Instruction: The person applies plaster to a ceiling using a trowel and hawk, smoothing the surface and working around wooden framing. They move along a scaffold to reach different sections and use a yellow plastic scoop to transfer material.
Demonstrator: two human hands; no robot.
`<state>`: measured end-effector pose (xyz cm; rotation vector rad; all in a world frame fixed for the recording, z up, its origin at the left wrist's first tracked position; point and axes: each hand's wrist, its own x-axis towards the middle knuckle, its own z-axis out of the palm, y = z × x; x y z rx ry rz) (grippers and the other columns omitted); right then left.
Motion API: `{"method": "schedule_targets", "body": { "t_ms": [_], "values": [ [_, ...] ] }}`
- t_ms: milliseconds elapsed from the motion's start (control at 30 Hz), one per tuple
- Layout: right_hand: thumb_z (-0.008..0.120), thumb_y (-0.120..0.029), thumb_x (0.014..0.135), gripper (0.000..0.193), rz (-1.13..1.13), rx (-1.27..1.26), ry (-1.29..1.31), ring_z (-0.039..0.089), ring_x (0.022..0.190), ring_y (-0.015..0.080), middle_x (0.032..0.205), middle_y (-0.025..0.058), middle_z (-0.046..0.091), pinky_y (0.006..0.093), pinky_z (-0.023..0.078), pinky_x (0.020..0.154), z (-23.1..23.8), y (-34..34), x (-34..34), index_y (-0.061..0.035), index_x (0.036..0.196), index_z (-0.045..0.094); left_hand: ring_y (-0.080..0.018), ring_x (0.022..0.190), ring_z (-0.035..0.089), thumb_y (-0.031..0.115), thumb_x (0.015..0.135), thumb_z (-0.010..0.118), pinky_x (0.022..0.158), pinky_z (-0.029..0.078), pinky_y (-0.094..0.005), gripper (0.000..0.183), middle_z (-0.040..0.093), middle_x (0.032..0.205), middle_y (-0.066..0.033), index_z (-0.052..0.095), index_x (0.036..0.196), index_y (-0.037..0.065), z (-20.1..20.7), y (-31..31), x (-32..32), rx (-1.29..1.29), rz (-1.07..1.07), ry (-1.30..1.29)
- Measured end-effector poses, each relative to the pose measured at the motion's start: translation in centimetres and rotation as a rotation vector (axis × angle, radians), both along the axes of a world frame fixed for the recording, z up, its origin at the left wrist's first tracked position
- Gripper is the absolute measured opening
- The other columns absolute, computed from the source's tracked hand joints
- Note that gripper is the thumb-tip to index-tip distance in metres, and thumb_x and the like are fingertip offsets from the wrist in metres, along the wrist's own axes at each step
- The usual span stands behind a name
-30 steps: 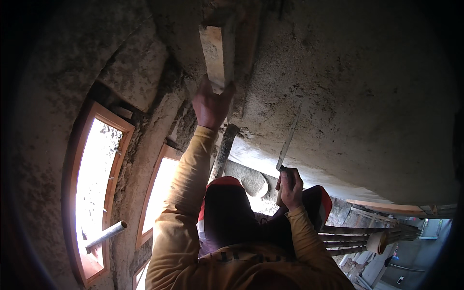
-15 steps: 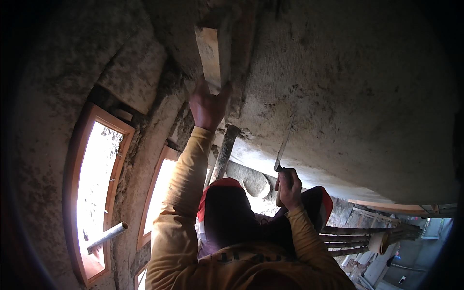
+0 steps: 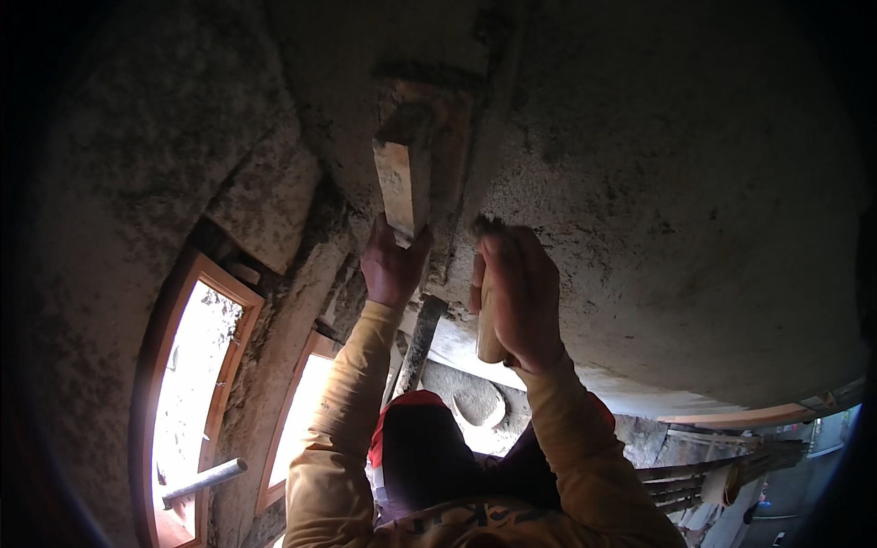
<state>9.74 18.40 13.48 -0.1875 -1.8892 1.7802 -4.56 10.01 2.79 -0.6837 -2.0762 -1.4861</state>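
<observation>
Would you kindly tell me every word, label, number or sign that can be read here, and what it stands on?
Yellow top: dark lettering across the chest, creased and cut short; no whole word reads clearly.
Wooden block: none visible.
Wooden handle in the right hand: none visible.

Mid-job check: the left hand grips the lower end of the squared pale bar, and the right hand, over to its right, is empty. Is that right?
Not quite: the right hand isn't empty. The head view shows it closed around a pale wooden handle. The left hand does grip the lower end of the squared pale bar.
</observation>
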Motion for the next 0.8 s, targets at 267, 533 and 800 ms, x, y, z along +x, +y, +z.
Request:
{"method": "schedule_targets", "body": {
  "t_ms": [267, 533, 800],
  "values": [
    [0.04, -0.018, 0.097, 0.021, -0.075, 0.598, 0.087, 0.047, 0.044, 0.0124, 0.058, 0.0036, 0.045, 0.0281, 0.04, 0.043, -11.0, -0.1, -0.3, -0.0009, 0.095, 0.051, -0.0391, 0.075, 0.062, 0.023, 0.073, 0.073, 0.061, 0.05, -0.0411, 0.041, 0.063, 0.084, -0.021, 0.054, 0.101, -0.001, -0.3, -0.2, 0.2, 0.02, -0.031, 0.0],
    [0.047, -0.031, 0.095, 0.031, 0.042, -0.288, -0.538, 0.046, 0.041, 0.0118, 0.056, 0.0023, 0.046, 0.0265, 0.04, 0.043, -22.6, -2.7, 4.1, -0.005, 0.078, 0.048, -0.0389, 0.076, 0.063, 0.022, 0.072, 0.073, 0.062, 0.05, -0.0411, 0.04, 0.062, 0.085, -0.0211, 0.054, 0.098, -0.001, -0.2, -0.3, 0.1, -0.021, -0.022, -0.004],
    [0.043, -0.027, 0.096, 0.028, 0.077, 0.164, -0.331, 0.046, 0.044, 0.011, 0.055, 0.0028, 0.047, 0.0275, 0.038, 0.043, -20.8, -2.6, 8.1, -0.0053, 0.081, 0.049, -0.0363, 0.07, 0.063, 0.025, 0.073, 0.073, 0.059, 0.049, -0.0404, 0.037, 0.061, 0.079, -0.0197, 0.054, 0.092, 0.0, -0.1, -0.7, 0.6, -0.056, 0.005, -0.02]
  ]
}}
